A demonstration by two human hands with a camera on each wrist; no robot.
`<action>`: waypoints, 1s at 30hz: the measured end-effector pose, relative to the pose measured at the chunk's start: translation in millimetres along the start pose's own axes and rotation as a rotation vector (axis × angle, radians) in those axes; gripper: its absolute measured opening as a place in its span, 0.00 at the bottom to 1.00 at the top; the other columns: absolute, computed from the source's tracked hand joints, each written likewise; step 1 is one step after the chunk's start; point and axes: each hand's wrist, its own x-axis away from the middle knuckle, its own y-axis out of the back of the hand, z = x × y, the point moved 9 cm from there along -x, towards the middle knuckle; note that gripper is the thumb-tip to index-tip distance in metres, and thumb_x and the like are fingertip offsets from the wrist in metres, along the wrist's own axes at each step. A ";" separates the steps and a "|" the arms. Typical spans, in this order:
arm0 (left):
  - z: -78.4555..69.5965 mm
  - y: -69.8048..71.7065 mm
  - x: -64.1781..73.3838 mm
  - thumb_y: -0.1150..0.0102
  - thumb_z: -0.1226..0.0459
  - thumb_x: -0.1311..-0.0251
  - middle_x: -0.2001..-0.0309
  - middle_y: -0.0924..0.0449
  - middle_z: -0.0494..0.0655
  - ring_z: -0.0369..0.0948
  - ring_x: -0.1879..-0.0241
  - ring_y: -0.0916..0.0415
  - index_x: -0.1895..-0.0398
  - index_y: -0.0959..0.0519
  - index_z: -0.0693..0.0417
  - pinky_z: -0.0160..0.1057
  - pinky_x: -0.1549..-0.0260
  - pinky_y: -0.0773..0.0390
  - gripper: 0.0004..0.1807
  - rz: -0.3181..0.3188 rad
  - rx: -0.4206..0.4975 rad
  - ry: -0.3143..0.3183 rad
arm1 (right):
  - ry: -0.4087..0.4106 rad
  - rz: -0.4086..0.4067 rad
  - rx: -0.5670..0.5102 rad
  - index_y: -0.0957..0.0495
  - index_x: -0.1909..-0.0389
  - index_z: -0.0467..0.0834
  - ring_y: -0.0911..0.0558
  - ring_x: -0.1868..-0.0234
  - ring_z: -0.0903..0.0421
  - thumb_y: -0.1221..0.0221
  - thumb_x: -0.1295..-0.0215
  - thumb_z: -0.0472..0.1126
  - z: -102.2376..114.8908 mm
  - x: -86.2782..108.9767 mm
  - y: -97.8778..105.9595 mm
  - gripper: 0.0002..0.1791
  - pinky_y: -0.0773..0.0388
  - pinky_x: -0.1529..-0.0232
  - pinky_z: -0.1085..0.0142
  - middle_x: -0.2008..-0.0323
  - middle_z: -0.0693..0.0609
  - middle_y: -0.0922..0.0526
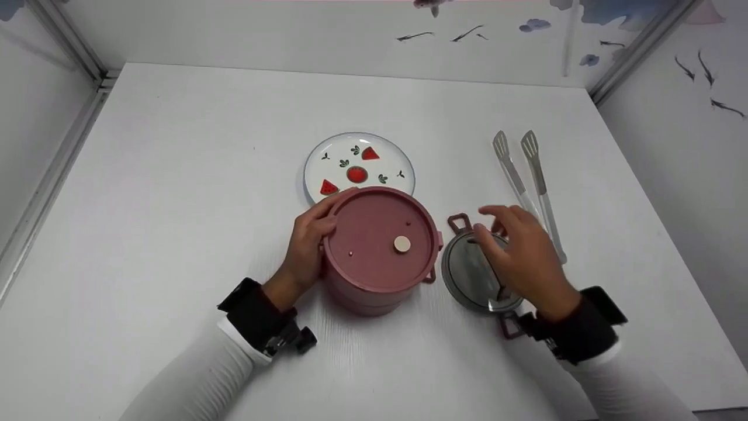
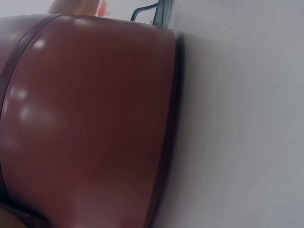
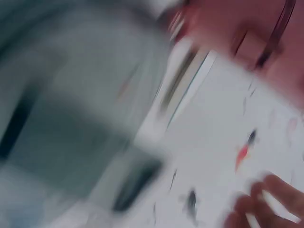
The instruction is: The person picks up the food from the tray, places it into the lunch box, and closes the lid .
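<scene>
My left hand [image 1: 305,245] grips a dusty-red lidded pot [image 1: 374,245] at its left side, the thumb near the rim. The pot's flat lid has a small cream knob [image 1: 401,244]. In the left wrist view the pot wall [image 2: 95,118] fills much of the picture. Over a smaller pot with a glass lid [image 1: 464,272] and dark red handles hovers my right hand [image 1: 526,257], fingers apart and loosely bent, nothing in them. That hand partly hides the glass lid. Spread fingers [image 3: 266,202] show in the right wrist view, where the lid is blurred.
Behind the red pot, partly covered by it, lies a white plate [image 1: 356,140] with a watermelon pattern. What look like slotted tongs [image 1: 540,169] with white handles lie at the right. White panels with painted fish stand around the white table [image 1: 193,175].
</scene>
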 end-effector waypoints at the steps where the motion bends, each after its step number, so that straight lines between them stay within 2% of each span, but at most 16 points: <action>1: 0.1 0.4 0.6 0.61 0.57 0.36 0.34 0.26 0.50 0.42 0.32 0.31 0.31 0.29 0.56 0.36 0.33 0.30 0.31 0.003 0.005 0.000 | -0.035 0.068 0.081 0.23 0.41 0.39 0.24 0.66 0.51 0.41 0.30 0.48 -10.0 3.9 -3.4 0.22 0.28 0.67 0.62 0.66 0.43 0.22; 4: -1.0 1.2 1.4 0.63 0.58 0.35 0.35 0.25 0.51 0.43 0.33 0.30 0.31 0.29 0.57 0.37 0.34 0.30 0.30 0.013 0.020 -0.014 | -0.097 0.274 0.200 0.27 0.36 0.39 0.24 0.69 0.54 0.39 0.31 0.50 -33.3 17.6 -22.0 0.29 0.26 0.72 0.62 0.65 0.45 0.20; 6: -1.6 1.4 0.8 0.66 0.58 0.32 0.35 0.25 0.52 0.44 0.33 0.30 0.32 0.29 0.59 0.39 0.32 0.31 0.29 0.019 0.042 -0.027 | -0.106 0.330 0.194 0.29 0.34 0.37 0.23 0.70 0.55 0.38 0.32 0.47 -41.6 22.6 -30.1 0.30 0.23 0.71 0.62 0.67 0.45 0.19; 8: -1.9 1.0 -1.0 0.69 0.59 0.29 0.35 0.25 0.52 0.44 0.32 0.31 0.32 0.28 0.60 0.41 0.30 0.32 0.29 0.025 0.070 -0.038 | -0.095 0.326 0.161 0.29 0.34 0.36 0.25 0.72 0.56 0.38 0.33 0.41 -44.7 22.5 -31.5 0.29 0.24 0.71 0.64 0.72 0.47 0.21; 10: -1.0 0.8 -2.7 0.72 0.60 0.27 0.35 0.25 0.53 0.45 0.31 0.32 0.33 0.28 0.62 0.43 0.29 0.34 0.29 0.028 0.102 -0.037 | -0.064 0.289 0.129 0.29 0.34 0.35 0.27 0.73 0.57 0.39 0.32 0.36 -43.6 18.6 -27.3 0.27 0.26 0.71 0.65 0.74 0.47 0.22; 14: 2.8 2.6 -5.6 0.71 0.62 0.26 0.36 0.24 0.53 0.44 0.31 0.31 0.34 0.26 0.63 0.42 0.29 0.34 0.27 0.013 0.121 -0.012 | 0.005 0.159 0.071 0.29 0.32 0.36 0.27 0.70 0.56 0.42 0.30 0.32 -31.1 2.5 -4.9 0.25 0.26 0.70 0.65 0.61 0.42 0.18; 16: 5.0 3.8 -7.0 0.70 0.62 0.26 0.37 0.23 0.52 0.43 0.32 0.30 0.35 0.25 0.62 0.41 0.30 0.34 0.27 0.004 0.122 0.006 | 0.035 0.062 0.046 0.29 0.32 0.37 0.28 0.70 0.57 0.44 0.29 0.31 -19.1 -6.7 13.2 0.25 0.27 0.71 0.68 0.59 0.41 0.19; 18: 7.2 4.0 -8.4 0.69 0.62 0.26 0.38 0.22 0.52 0.44 0.33 0.29 0.36 0.24 0.61 0.42 0.30 0.33 0.26 0.005 0.123 0.025 | 0.068 -0.043 0.011 0.28 0.32 0.40 0.31 0.71 0.58 0.44 0.29 0.32 -2.5 -15.2 32.7 0.24 0.32 0.74 0.72 0.65 0.43 0.22; 20: 9.8 4.3 -9.5 0.68 0.61 0.26 0.38 0.21 0.51 0.43 0.33 0.29 0.37 0.24 0.60 0.42 0.31 0.32 0.26 0.007 0.122 0.047 | 0.127 -0.145 -0.021 0.25 0.34 0.42 0.34 0.73 0.59 0.42 0.30 0.32 20.5 -22.4 50.1 0.23 0.36 0.76 0.75 0.72 0.45 0.27; 23: 13.5 6.3 -9.8 0.68 0.61 0.26 0.39 0.21 0.50 0.43 0.34 0.28 0.38 0.23 0.58 0.41 0.32 0.31 0.26 -0.002 0.110 0.075 | 0.253 -0.258 -0.089 0.19 0.40 0.43 0.37 0.73 0.60 0.37 0.34 0.32 62.3 -31.4 64.2 0.21 0.41 0.73 0.73 0.75 0.46 0.30; 26: 16.7 9.1 -9.2 0.67 0.61 0.26 0.40 0.20 0.50 0.42 0.34 0.28 0.39 0.22 0.57 0.39 0.33 0.30 0.25 -0.021 0.105 0.097 | 0.390 -0.297 -0.141 0.15 0.46 0.43 0.39 0.74 0.61 0.32 0.39 0.33 104.1 -37.8 61.7 0.19 0.44 0.73 0.71 0.78 0.47 0.32; 28: 18.6 10.0 -8.9 0.66 0.60 0.26 0.41 0.19 0.49 0.41 0.35 0.27 0.39 0.21 0.56 0.37 0.35 0.28 0.24 -0.028 0.104 0.107 | 0.460 -0.278 -0.175 0.14 0.49 0.44 0.39 0.75 0.61 0.30 0.42 0.34 126.9 -40.4 53.2 0.18 0.44 0.74 0.71 0.79 0.48 0.32; 30: 20.7 9.4 -8.4 0.64 0.60 0.26 0.48 0.17 0.49 0.39 0.43 0.23 0.41 0.20 0.56 0.34 0.44 0.23 0.23 -0.033 0.123 0.130 | 0.513 -0.238 -0.188 0.13 0.50 0.44 0.38 0.76 0.62 0.28 0.43 0.36 144.8 -41.4 42.5 0.18 0.42 0.75 0.72 0.79 0.49 0.30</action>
